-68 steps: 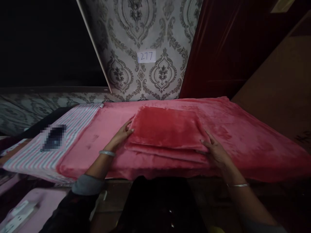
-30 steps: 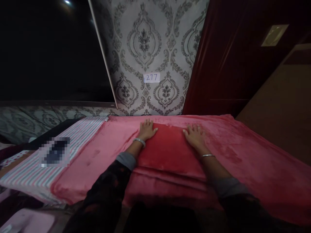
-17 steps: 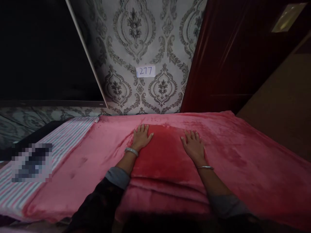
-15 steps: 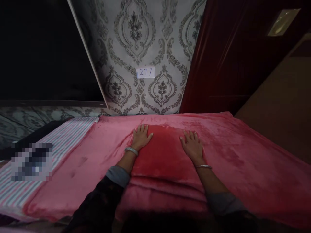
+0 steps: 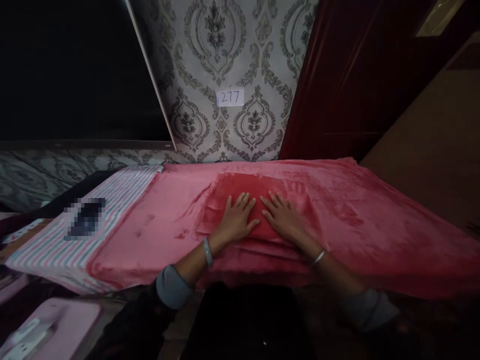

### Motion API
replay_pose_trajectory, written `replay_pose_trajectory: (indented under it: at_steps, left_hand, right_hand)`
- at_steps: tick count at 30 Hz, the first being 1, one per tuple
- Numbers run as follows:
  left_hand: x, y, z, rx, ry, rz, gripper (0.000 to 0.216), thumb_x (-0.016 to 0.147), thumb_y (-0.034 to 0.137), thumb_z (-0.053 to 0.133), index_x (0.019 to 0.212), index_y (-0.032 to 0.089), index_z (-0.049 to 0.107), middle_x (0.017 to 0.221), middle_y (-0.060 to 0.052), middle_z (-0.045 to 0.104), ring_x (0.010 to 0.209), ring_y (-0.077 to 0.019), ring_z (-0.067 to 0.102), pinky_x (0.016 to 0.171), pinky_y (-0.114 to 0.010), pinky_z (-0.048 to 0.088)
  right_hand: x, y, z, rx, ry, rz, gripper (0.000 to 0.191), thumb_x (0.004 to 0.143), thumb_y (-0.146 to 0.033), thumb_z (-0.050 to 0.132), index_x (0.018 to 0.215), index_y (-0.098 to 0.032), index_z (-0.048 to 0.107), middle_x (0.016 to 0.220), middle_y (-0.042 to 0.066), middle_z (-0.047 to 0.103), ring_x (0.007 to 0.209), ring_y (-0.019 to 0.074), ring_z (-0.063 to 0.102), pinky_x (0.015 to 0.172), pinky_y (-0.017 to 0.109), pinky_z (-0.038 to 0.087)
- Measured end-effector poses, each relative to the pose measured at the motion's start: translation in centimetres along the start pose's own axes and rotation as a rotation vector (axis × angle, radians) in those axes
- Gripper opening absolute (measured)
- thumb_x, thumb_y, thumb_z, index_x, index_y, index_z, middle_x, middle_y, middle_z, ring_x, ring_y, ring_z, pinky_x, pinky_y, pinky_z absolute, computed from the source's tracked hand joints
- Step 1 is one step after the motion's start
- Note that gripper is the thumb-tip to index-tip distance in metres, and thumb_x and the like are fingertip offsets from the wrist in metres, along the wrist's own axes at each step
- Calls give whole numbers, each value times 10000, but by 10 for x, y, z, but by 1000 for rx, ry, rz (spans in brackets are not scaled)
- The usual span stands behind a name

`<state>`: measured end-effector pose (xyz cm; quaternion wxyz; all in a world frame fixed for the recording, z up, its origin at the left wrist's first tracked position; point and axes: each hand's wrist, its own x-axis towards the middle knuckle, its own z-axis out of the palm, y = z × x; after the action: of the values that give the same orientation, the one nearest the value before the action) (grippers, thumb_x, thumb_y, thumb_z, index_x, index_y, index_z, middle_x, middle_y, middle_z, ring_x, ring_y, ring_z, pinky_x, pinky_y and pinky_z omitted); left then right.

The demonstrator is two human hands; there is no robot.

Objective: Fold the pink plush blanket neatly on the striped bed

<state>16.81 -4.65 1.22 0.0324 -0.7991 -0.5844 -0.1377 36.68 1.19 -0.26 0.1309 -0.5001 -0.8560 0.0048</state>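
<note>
- In the head view, the folded red cloth (image 5: pixel 267 234) lies near the middle of the pink plush spread (image 5: pixel 161 225), its stacked edges turned toward the person.
- It looks soft, limp and thick-piled, so it should weigh little for its bulk and bend easily; nothing about it seems fragile. The layers may slide over one another — the pile probably grips only loosely.
- The best hold is likely at the two side edges, fingers beneath the lowest fold and thumbs on top, so that the stack comes up together. Taking the top layer alone would probably undo the folding.
- The left hand (image 5: pixel 237 220) is flat and palm down on the top layer, fingers spread and pointing away from the person, thumb reaching inward. It pinches nothing.
- The right hand (image 5: pixel 283 217) rests beside it in much the same way, fingers slightly fanned, also palm down on the cloth. The two hands are near each other but apart — a narrow strip of red shows between them.
- How firmly either presses cannot be told.
- Toward the left end, a striped cloth (image 5: pixel 45 250) carries a dark, pixelated object (image 5: pixel 85 220), well apart from both hands.
</note>
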Motion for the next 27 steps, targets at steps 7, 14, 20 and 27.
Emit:
replay_pose_trajectory:
  at_steps: [7, 14, 20, 27]
  left_hand:
    - [-25, 13, 28, 60, -15, -33, 586, 1025, 458, 397, 1566, 233, 384, 1653, -128, 320, 1541, -311, 256, 1235, -635, 189]
    - [-27, 14, 21, 79, 10, -7, 572, 1038, 462, 359, 1556, 221, 402, 1651, -128, 324, 1544, -296, 254, 1252, -595, 163]
    - [-63, 20, 24, 47, 38, 4, 595, 1025, 481, 399, 1549, 201, 409, 1638, -148, 347, 1544, -295, 255, 1259, -559, 179]
    - [-75, 47, 7, -11, 30, -62, 586, 1011, 468, 438, 1524, 184, 445, 1606, -189, 388, 1516, -353, 303, 1221, -613, 232]
  right_hand:
    - [-24, -18, 17, -64, 54, -16, 533, 1048, -396, 335, 1565, -294, 412, 1657, 75, 300, 1514, 322, 271, 1180, 603, 263]
    - [-36, -18, 7, -53, -4, 18, 538, 1063, -418, 328, 1583, -287, 377, 1668, 74, 269, 1524, 289, 265, 1203, 546, 251]
    - [-102, -28, 18, -65, 78, 22, 553, 1040, -443, 407, 1566, -273, 415, 1640, 89, 337, 1512, 307, 285, 1200, 535, 251]
    - [-131, -17, 10, 113, 174, -43, 489, 1038, -388, 379, 1453, -217, 572, 1491, 101, 551, 1402, 270, 463, 1182, 492, 323]
